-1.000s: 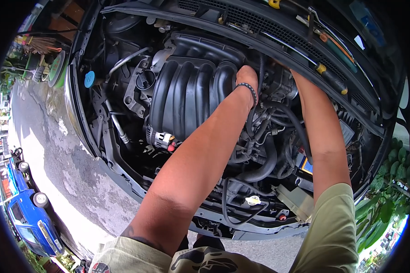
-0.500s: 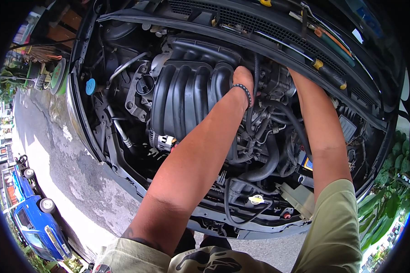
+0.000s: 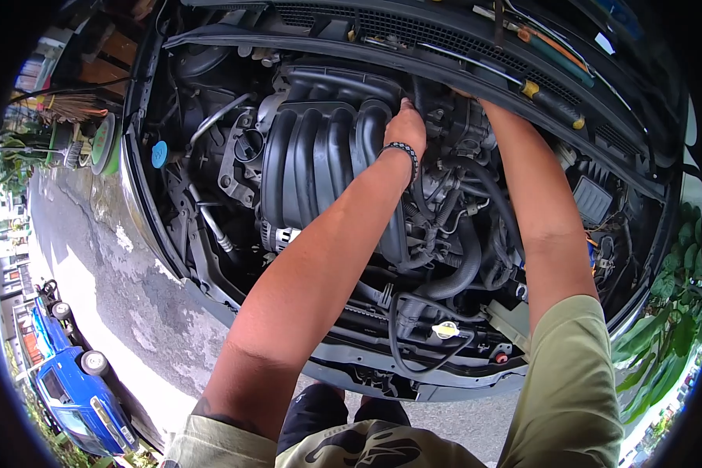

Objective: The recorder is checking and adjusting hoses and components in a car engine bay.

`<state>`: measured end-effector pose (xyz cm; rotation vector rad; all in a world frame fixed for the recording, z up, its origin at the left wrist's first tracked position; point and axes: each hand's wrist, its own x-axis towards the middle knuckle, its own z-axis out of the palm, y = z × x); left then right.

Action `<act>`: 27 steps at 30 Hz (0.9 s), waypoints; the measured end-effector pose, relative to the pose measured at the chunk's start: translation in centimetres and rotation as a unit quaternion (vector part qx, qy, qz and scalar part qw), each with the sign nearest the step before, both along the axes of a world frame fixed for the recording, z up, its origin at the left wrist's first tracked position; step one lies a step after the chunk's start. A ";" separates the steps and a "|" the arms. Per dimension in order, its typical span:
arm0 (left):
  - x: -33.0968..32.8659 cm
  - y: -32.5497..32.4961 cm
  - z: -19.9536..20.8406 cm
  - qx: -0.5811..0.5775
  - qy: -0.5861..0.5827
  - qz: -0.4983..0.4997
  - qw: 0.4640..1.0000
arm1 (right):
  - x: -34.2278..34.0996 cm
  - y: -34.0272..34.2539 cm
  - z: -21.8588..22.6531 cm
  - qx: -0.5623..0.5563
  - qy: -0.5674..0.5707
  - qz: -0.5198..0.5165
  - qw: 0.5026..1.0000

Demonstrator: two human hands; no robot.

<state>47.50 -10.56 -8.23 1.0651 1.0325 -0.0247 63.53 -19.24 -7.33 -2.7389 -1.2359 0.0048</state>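
Note:
My left hand (image 3: pixel 407 129) reaches over the right edge of the black ribbed intake manifold (image 3: pixel 320 160). Its thumb lies at the manifold's corner, while the other fingers drop out of sight between it and an upright black hose (image 3: pixel 418 175). I cannot make out what they touch. Most of my right hand (image 3: pixel 465 94) is hidden beneath the rear cowl edge, behind the metal throttle body area (image 3: pixel 476 129). Whether it grips anything there does not show. A thick black hose (image 3: pixel 487 178) curves just left of my right forearm.
Several screwdrivers and other hand tools lie on the cowl, including a yellow-and-black handled screwdriver (image 3: pixel 554 105). A black oil cap (image 3: pixel 248 145) sits left of the manifold. The radiator cap (image 3: pixel 445 331) is near the front edge. A blue vehicle (image 3: pixel 74 394) stands on the road at left.
My left hand has come up and slightly left, showing its back and thumb more. My right arm has shifted up and left under the cowl edge. The view has moved slightly.

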 end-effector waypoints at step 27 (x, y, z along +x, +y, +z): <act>-13.8 -2.2 7.5 0.125 -0.217 0.015 0.968 | -18.2 -6.9 11.7 0.170 -0.009 0.123 0.978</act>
